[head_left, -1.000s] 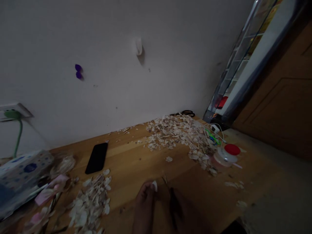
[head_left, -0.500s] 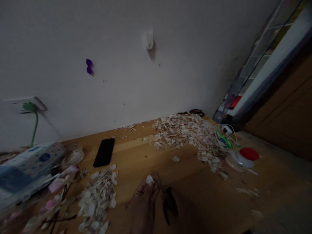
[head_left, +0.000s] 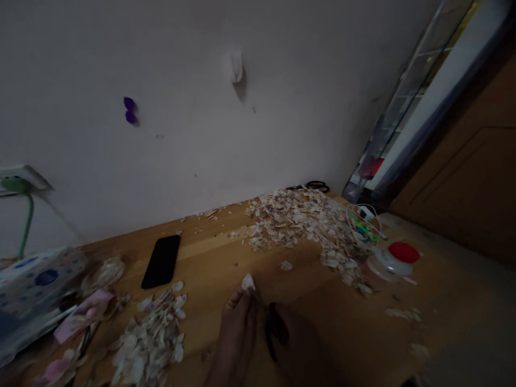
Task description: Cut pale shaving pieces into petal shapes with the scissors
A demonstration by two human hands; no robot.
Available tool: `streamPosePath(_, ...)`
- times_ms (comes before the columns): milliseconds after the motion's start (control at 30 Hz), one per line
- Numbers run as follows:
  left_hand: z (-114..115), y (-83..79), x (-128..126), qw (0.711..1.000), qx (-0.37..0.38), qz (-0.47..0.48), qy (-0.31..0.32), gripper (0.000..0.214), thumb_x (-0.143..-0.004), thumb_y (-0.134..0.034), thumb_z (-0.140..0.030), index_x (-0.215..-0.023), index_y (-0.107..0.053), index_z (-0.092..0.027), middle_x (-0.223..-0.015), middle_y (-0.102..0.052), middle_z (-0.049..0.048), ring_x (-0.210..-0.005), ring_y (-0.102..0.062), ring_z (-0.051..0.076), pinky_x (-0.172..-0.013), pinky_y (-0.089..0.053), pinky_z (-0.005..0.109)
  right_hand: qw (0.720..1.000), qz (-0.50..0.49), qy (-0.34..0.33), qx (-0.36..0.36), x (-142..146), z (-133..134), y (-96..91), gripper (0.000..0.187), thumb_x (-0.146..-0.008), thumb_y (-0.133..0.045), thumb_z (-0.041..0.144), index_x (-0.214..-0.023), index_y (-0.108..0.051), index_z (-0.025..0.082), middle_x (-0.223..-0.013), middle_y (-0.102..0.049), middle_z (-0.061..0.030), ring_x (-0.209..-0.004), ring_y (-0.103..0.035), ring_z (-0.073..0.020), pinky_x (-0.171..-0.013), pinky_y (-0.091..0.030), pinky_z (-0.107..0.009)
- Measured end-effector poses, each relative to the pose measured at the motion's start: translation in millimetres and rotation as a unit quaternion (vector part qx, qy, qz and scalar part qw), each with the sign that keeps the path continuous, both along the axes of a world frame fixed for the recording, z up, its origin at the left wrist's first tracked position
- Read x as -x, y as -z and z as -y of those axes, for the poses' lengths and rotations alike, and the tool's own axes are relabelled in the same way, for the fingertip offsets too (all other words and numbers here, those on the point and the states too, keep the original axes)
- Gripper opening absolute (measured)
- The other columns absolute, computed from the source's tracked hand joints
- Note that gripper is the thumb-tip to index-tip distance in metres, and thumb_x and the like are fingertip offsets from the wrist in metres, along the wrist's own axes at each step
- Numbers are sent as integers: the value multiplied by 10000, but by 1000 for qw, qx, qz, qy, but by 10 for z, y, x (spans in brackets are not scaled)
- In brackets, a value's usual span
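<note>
A pale, thin, petal-like flake (head_left: 248,282) is pinched upright between the fingertips of my left hand (head_left: 237,325). In my right hand (head_left: 300,338) is a pair of dark-handled scissors (head_left: 271,336); the blades point up toward the flake, close to my left fingertips. Dim light hides whether they touch it. To the left of my hands lies a heap of whole pale flakes (head_left: 151,338). A wider spread of smaller, broken-looking pieces (head_left: 298,217) covers the back right of the wooden table (head_left: 217,258).
A black phone (head_left: 161,262) lies at the left, near a patterned tissue pack (head_left: 44,285) and a pink item (head_left: 83,317). At the right stand a red-lidded jar (head_left: 389,263) and a white cable (head_left: 379,220). Another pair of scissors (head_left: 317,186) rests by the wall.
The view has shifted slightly to the right. My right hand has brought the scissors nearer to the flake in my left hand, and the flake is tilted differently.
</note>
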State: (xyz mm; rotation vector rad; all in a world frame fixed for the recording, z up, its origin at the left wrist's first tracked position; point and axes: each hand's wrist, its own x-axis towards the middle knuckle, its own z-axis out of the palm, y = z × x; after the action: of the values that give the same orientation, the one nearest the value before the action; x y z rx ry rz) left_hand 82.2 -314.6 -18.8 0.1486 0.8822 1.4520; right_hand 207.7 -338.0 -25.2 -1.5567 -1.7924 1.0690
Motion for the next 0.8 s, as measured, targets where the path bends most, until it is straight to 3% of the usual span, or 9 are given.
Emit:
streamPosePath(267,76,52,-18,999,-23,5,45,232,-653,-799,-275,-795,-682,-134,-761,-719,69,-772,-688,209,-727,-539,301,1000,-12,-12,12,3,-12,-12,162,-858,-455,279,-844,-605,219,-846,-681,-40,-757,-619,-172,-681,-430,-248)
streamPosePath(533,105,-10,-48,998,-27,7,62,200,-695,-768,-282,-805,-693,-133,-717,-700,50,-616,-643,139,-600,-505,230,999,-27,-10,21,10,-8,-34,188,-860,-447,300,-821,-608,212,-802,-682,-42,-722,-617,-168,-657,-442,-241)
streamPosePath(800,119,-12,-18,997,-34,16,60,181,-719,-750,-274,-834,-699,-143,-784,-721,67,-768,-680,186,-721,-526,276,999,-31,-16,25,8,9,-65,198,-867,-440,319,-855,-609,217,-831,-683,-43,-741,-621,-174,-689,-453,-252)
